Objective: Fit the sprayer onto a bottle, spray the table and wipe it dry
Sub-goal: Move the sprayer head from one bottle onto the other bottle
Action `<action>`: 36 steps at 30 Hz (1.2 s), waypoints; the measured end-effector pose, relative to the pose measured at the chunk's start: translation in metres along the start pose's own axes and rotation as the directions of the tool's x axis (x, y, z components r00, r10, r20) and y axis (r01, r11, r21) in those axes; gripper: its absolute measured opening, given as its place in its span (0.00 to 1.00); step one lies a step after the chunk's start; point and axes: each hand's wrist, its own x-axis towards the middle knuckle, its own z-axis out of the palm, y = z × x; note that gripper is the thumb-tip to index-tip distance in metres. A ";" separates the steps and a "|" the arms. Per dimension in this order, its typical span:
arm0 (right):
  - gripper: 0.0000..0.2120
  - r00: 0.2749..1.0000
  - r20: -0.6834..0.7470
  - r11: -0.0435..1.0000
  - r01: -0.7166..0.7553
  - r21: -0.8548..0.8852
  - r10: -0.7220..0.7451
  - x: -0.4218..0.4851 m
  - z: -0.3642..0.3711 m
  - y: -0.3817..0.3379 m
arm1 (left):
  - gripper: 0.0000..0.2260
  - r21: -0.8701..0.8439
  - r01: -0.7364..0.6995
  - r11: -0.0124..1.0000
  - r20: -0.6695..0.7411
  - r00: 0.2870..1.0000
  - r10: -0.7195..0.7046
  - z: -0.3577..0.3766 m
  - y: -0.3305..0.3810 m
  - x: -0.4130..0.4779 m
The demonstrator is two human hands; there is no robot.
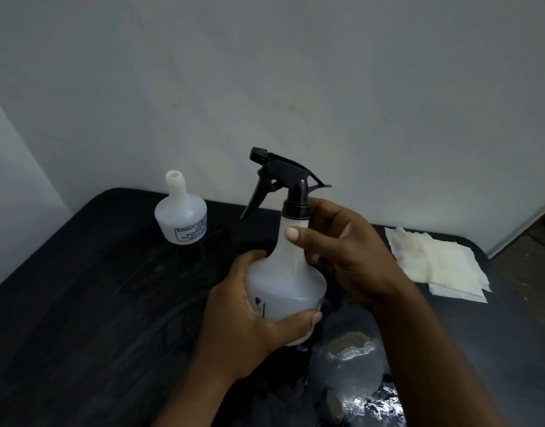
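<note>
A translucent white bottle (285, 288) with a wide round body and a long narrow neck stands upright in the middle of the view, above the dark table (95, 303). Some dark blue marking shows on its lower body. A black sprayer (283, 180) sits on top of its neck, the ribbed collar at the mouth of the bottle. The nozzle points to the left, and the trigger hangs down and to the left below it. The long axis of the bottle runs straight up and down.

The left hand (249, 322) wraps around the wide body from the left, fingers closed around it and thumb across the front. The right hand (342, 254) grips the neck just under the collar, thumb pressed on the front of the neck.

A second bottle (181, 214), white, short and uncapped, stands on the table to the far left. A pile of pale cloths (440, 263) lies on the table to the right. A wet shiny patch (357, 380) shows on the table near the right forearm.
</note>
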 end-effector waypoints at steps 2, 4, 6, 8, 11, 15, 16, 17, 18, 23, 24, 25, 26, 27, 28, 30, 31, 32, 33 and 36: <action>0.16 1.000 0.010 1.000 0.000 -0.001 0.000 0.000 -0.001 0.001 | 0.37 -0.002 -0.001 1.000 -0.003 1.000 0.001 0.000 -0.001 0.000; 0.14 1.000 0.007 0.999 -0.017 0.035 0.017 0.000 -0.002 0.004 | 0.39 0.002 -0.002 1.000 -0.005 1.000 0.002 0.001 -0.002 0.000; 0.13 1.000 -0.011 0.999 -0.016 0.049 0.017 0.001 0.000 0.006 | 0.40 0.007 -0.008 1.000 -0.008 1.000 0.008 0.000 -0.002 0.000; 0.09 0.999 -0.038 0.999 0.014 0.032 -0.013 0.001 0.002 0.008 | 0.40 0.008 -0.008 1.000 -0.011 1.000 0.008 -0.001 -0.002 0.000; 0.05 0.996 -0.084 0.999 0.028 0.021 -0.026 0.002 0.006 0.011 | 0.41 0.018 -0.006 1.000 -0.009 1.000 0.007 -0.001 -0.002 0.000; 0.13 0.987 -0.157 1.000 0.017 0.023 -0.013 0.004 0.010 0.013 | 0.42 0.040 -0.005 0.999 -0.014 1.000 0.006 -0.002 -0.003 0.001; 0.16 0.987 -0.158 1.000 0.016 0.019 -0.013 0.004 0.011 0.012 | 0.41 0.040 -0.003 0.999 -0.013 1.000 0.004 -0.002 -0.003 0.001; 0.17 0.989 -0.146 1.000 0.014 0.022 -0.011 0.003 0.011 0.012 | 0.40 0.036 -0.002 0.999 -0.011 1.000 0.002 -0.002 -0.003 0.001; 0.16 0.992 -0.127 1.000 0.008 0.027 -0.004 0.003 0.011 0.010 | 0.38 0.031 -0.002 1.000 -0.010 1.000 0.003 -0.002 -0.003 0.001; 0.14 0.992 -0.128 0.999 -0.003 0.033 0.008 0.000 0.009 0.008 | 0.36 0.019 -0.011 1.000 -0.003 1.000 0.011 -0.002 -0.001 0.000; 0.12 0.990 -0.138 1.000 0.006 0.026 -0.002 0.001 0.010 0.008 | 0.37 0.022 -0.011 1.000 0.000 1.000 0.011 -0.002 -0.002 0.000; 0.10 0.989 -0.146 0.999 0.014 0.030 -0.009 0.001 0.011 0.007 | 0.38 0.028 -0.010 1.000 0.004 1.000 0.010 -0.001 -0.003 0.000; 0.09 0.988 -0.157 0.999 0.016 0.043 -0.009 0.002 0.012 0.007 | 0.39 0.036 -0.009 0.999 0.008 1.000 0.009 0.000 -0.003 0.000; 0.11 0.985 -0.170 0.998 0.014 0.054 -0.005 0.002 0.012 0.007 | 0.40 0.045 -0.010 0.999 0.013 1.000 0.009 0.000 -0.003 0.000; 0.14 0.983 -0.181 0.998 0.009 0.059 0.001 0.002 0.011 0.006 | 0.41 0.052 -0.010 0.999 0.020 1.000 0.009 0.000 -0.003 0.000; 0.16 0.984 -0.176 0.998 0.004 0.070 0.008 0.002 0.008 0.007 | 0.41 0.045 -0.006 0.999 0.033 0.999 0.005 -0.001 -0.003 0.000; 0.15 0.988 -0.154 0.996 0.005 0.084 0.009 0.002 0.007 0.007 | 0.40 0.028 -0.002 1.000 0.036 0.999 0.001 -0.001 -0.003 0.001; 0.17 0.992 -0.127 0.995 0.005 0.099 0.007 0.002 0.005 0.006 | 0.38 0.006 0.001 1.000 0.036 0.999 -0.002 -0.002 -0.002 0.001; 0.20 0.995 -0.096 0.994 0.005 0.105 0.005 0.001 0.004 0.005 | 0.36 -0.009 0.002 1.000 0.036 0.999 -0.002 -0.003 -0.002 0.001; 0.21 0.999 -0.021 0.994 -0.032 0.103 0.034 0.000 0.004 0.003 | 0.35 -0.017 0.002 1.000 0.043 0.999 -0.001 -0.004 0.000 0.001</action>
